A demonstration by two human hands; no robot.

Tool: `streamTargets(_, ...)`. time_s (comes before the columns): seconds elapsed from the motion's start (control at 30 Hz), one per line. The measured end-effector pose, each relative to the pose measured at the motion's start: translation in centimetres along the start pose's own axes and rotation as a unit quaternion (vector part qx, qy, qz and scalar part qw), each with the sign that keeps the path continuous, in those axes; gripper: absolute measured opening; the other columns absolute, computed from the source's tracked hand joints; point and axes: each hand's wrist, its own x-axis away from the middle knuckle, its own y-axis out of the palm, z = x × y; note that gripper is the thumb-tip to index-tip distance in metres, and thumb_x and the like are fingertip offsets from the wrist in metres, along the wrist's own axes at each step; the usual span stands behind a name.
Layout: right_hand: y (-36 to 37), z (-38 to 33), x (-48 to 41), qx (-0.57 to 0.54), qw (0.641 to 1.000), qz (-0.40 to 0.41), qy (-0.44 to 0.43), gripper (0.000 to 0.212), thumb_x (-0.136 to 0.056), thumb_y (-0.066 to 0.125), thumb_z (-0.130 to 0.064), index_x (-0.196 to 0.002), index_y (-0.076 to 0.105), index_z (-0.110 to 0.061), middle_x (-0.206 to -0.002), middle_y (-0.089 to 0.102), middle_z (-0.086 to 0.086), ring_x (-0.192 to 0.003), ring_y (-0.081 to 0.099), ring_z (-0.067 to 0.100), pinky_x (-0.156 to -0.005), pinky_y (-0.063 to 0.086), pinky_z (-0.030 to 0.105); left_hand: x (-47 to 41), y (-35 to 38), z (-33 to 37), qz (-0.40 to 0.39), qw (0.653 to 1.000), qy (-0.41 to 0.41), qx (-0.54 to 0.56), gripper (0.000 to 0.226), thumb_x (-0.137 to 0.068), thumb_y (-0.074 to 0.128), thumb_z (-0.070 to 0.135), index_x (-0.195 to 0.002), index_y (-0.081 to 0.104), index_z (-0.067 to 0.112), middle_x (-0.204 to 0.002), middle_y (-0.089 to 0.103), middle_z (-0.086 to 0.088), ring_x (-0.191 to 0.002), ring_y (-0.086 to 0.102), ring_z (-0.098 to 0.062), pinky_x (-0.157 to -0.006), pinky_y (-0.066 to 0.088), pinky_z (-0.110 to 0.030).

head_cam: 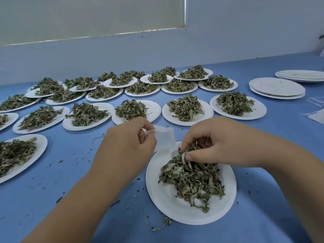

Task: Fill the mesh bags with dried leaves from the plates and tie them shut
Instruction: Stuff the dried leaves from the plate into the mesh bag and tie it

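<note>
A white paper plate (pixel 168 206) lies on the blue table in front of me with a heap of dried green leaves (pixel 192 179) on it. My left hand (pixel 126 146) pinches the rim of a small white mesh bag (pixel 165 137) and holds it over the plate's far edge. My right hand (pixel 215 142) has its fingers curled into the top of the heap, gripping a bunch of leaves right beside the bag's mouth.
Several more paper plates heaped with dried leaves (pixel 136 109) fill the table's middle and left. Stacks of bare plates (pixel 277 88) stand at the far right. More white mesh bags with strings (pixel 315 116) lie at the right edge. Leaf crumbs (pixel 163 225) dot the cloth.
</note>
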Motion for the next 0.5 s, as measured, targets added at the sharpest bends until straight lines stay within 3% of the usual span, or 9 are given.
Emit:
streamTargets(0.13, -0.4, -0.2, 0.2, -0.054, 0.998, 0.02, -0.018, 0.012, -0.074, 0.071, -0.045, -0.086, 0.071, -0.042, -0.067, 0.062, -0.007, -0.057, 0.052, 0.007, -0.055, 0.044, 0.022, 0.1, 0.1, 0.1, -0.011, 1.0, 0.001, -0.012, 0.011, -0.083, 0.057, 0.028, -0.073, 0.059, 0.033, -0.063, 0.056, 0.004, -0.052, 0.047, -0.008, -0.049, 0.041, -0.025)
streamTargets(0.3, -0.1, -0.6, 0.1, -0.083, 0.991, 0.088, -0.055, 0.015, -0.072, 0.07, -0.044, -0.086, 0.072, -0.036, -0.071, 0.063, 0.0, -0.063, 0.057, 0.015, -0.064, 0.05, 0.04, 0.2, 0.3, 0.4, -0.012, 1.0, -0.004, -0.014, 0.01, -0.084, 0.058, 0.028, -0.074, 0.058, 0.032, -0.064, 0.057, 0.006, -0.056, 0.048, -0.007, -0.051, 0.042, -0.029)
streamTargets(0.5, 1.2, -1.3, -0.3, -0.038, 0.989, 0.117, -0.081, 0.011, -0.079, 0.072, -0.037, -0.089, 0.073, -0.033, -0.075, 0.061, -0.012, -0.071, 0.057, 0.007, -0.063, 0.046, 0.019, 0.4, 0.5, 0.8, -0.019, 1.0, 0.014, -0.009, 0.007, -0.081, 0.053, 0.035, -0.077, 0.058, 0.032, -0.061, 0.056, 0.004, -0.054, 0.047, -0.008, -0.048, 0.039, -0.027)
